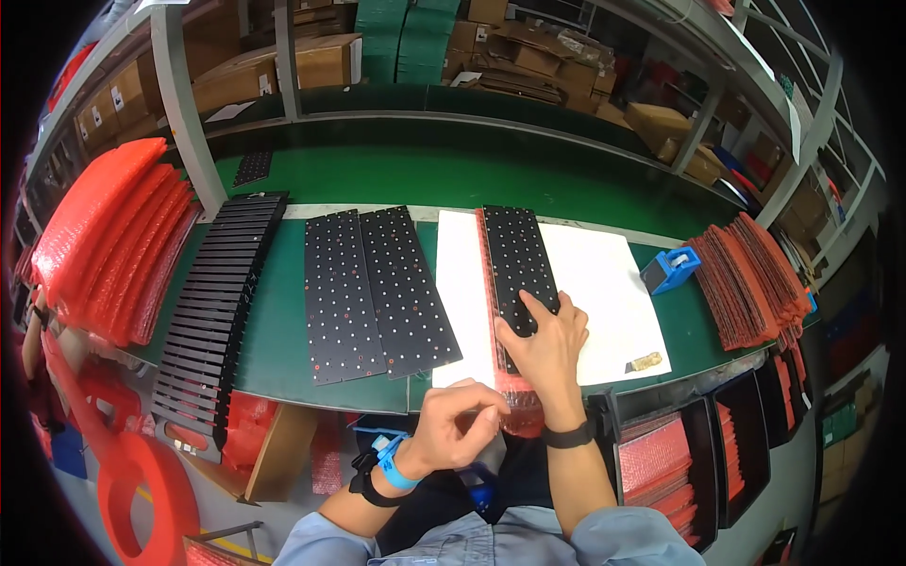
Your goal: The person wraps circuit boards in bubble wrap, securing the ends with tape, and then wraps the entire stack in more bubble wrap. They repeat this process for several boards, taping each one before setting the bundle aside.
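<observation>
A black panel dotted with small pale spots (521,250) lies on a white sheet (604,283) in front of me. Red bubble wrap (487,274) shows along its left side, and the loose near end hangs over the table edge. My right hand (549,344) rests on the panel's near part, fingers spread and holding nothing. At the near end of the wrap, my left hand (458,424) is closed with fingers and thumb curled together. Its fingertips meet the edge of the wrap; whether anything is pinched there is hidden.
Two more dotted panels (377,292) lie overlapping to the left, beside a row of stacked black panels (209,311). Red bubble bags stand in piles at far left (113,245) and right (755,278). A blue tape dispenser (671,270) sits by the sheet. Black bins (694,462) hang below the edge.
</observation>
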`<state>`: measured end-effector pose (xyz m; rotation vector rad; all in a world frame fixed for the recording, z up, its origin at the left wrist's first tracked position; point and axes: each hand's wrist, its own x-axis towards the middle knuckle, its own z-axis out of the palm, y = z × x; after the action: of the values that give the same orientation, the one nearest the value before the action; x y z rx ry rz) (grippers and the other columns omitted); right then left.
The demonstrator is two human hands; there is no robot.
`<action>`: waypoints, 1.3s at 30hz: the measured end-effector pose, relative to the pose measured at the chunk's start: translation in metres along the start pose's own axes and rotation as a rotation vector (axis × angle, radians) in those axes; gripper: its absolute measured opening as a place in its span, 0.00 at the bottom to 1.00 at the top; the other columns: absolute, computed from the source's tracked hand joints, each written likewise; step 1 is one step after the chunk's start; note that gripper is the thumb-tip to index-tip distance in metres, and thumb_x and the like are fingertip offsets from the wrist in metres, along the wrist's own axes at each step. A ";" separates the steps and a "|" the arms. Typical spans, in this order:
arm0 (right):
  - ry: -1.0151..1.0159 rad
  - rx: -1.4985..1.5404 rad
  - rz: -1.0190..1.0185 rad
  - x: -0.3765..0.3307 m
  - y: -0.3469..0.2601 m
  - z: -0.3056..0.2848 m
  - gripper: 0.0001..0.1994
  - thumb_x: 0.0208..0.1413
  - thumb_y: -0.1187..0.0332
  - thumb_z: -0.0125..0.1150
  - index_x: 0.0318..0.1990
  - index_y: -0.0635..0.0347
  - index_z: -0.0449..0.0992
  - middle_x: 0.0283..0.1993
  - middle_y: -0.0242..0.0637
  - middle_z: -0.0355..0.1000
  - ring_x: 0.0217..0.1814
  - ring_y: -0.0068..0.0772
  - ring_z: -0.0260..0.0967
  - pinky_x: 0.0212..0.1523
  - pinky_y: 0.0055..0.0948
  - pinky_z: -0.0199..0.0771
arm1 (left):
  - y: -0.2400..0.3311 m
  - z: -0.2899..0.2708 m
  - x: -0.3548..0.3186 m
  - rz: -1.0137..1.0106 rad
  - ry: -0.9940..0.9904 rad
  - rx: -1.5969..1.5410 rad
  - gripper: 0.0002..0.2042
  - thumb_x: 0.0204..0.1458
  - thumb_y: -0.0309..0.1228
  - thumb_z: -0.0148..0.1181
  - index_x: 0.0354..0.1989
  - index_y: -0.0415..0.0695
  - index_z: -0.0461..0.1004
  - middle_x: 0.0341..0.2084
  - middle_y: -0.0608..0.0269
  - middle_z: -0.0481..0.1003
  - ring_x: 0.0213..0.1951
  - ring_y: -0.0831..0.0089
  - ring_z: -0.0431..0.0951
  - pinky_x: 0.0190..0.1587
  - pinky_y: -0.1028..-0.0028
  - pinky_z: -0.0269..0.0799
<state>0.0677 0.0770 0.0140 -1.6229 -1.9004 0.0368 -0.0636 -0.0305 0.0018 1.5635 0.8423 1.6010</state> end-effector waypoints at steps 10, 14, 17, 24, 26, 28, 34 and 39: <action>-0.048 -0.028 -0.043 -0.001 0.003 0.006 0.28 0.44 0.49 0.69 0.53 0.50 0.80 0.62 0.65 0.60 0.61 0.60 0.55 0.59 0.52 0.56 | 0.008 0.005 0.004 0.041 0.025 0.255 0.05 0.50 0.21 0.55 0.29 0.35 0.78 0.19 0.58 0.76 0.23 0.70 0.74 0.31 0.72 0.70; -0.082 -0.077 -0.086 0.000 0.001 -0.001 0.28 0.50 0.47 0.65 0.55 0.50 0.78 0.63 0.64 0.59 0.61 0.60 0.54 0.58 0.53 0.55 | 0.003 0.019 0.018 0.043 0.057 0.395 0.06 0.47 0.21 0.58 0.34 0.38 0.78 0.28 0.56 0.78 0.29 0.63 0.74 0.35 0.67 0.70; -0.132 -0.104 -0.085 0.007 -0.003 -0.008 0.26 0.55 0.47 0.61 0.58 0.49 0.76 0.64 0.64 0.59 0.64 0.62 0.55 0.61 0.58 0.54 | 0.003 0.029 0.030 0.062 0.084 0.510 0.10 0.46 0.21 0.59 0.39 0.37 0.77 0.37 0.53 0.78 0.36 0.60 0.75 0.42 0.64 0.71; -0.281 -0.074 -0.331 0.184 0.019 0.014 0.26 0.62 0.54 0.55 0.66 0.50 0.66 0.64 0.50 0.65 0.66 0.50 0.63 0.62 0.51 0.62 | 0.001 0.055 0.033 0.108 -0.145 0.947 0.20 0.49 0.26 0.59 0.53 0.40 0.73 0.55 0.53 0.71 0.58 0.55 0.69 0.62 0.57 0.62; -0.424 -0.104 -0.375 0.219 0.032 0.044 0.27 0.58 0.56 0.60 0.64 0.53 0.68 0.63 0.47 0.67 0.65 0.48 0.64 0.61 0.51 0.63 | -0.004 0.058 0.027 0.100 -0.159 0.960 0.20 0.50 0.27 0.59 0.54 0.41 0.73 0.55 0.54 0.72 0.58 0.55 0.69 0.62 0.57 0.61; -0.579 -0.136 -0.420 0.241 0.022 0.053 0.28 0.54 0.58 0.65 0.61 0.56 0.71 0.63 0.43 0.68 0.63 0.45 0.66 0.60 0.51 0.64 | -0.011 0.055 0.022 0.056 -0.209 0.959 0.21 0.51 0.27 0.58 0.56 0.42 0.72 0.55 0.57 0.72 0.59 0.56 0.69 0.64 0.56 0.61; -1.022 -0.009 -0.421 0.295 0.012 0.046 0.28 0.42 0.62 0.77 0.52 0.63 0.77 0.50 0.43 0.77 0.51 0.38 0.74 0.53 0.35 0.72 | -0.013 0.053 0.024 0.057 -0.224 0.973 0.21 0.50 0.27 0.59 0.55 0.43 0.73 0.56 0.57 0.72 0.60 0.57 0.69 0.64 0.56 0.60; -0.805 0.033 -0.631 0.308 -0.008 0.003 0.28 0.39 0.64 0.79 0.48 0.67 0.77 0.42 0.41 0.78 0.43 0.35 0.74 0.46 0.33 0.74 | -0.010 0.046 0.027 0.116 -0.272 0.982 0.16 0.49 0.26 0.59 0.49 0.42 0.75 0.52 0.56 0.73 0.58 0.58 0.70 0.62 0.56 0.60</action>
<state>0.0465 0.3526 0.1500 -0.9631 -2.9213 0.5173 -0.0172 -0.0035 0.0092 2.4542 1.5206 1.0102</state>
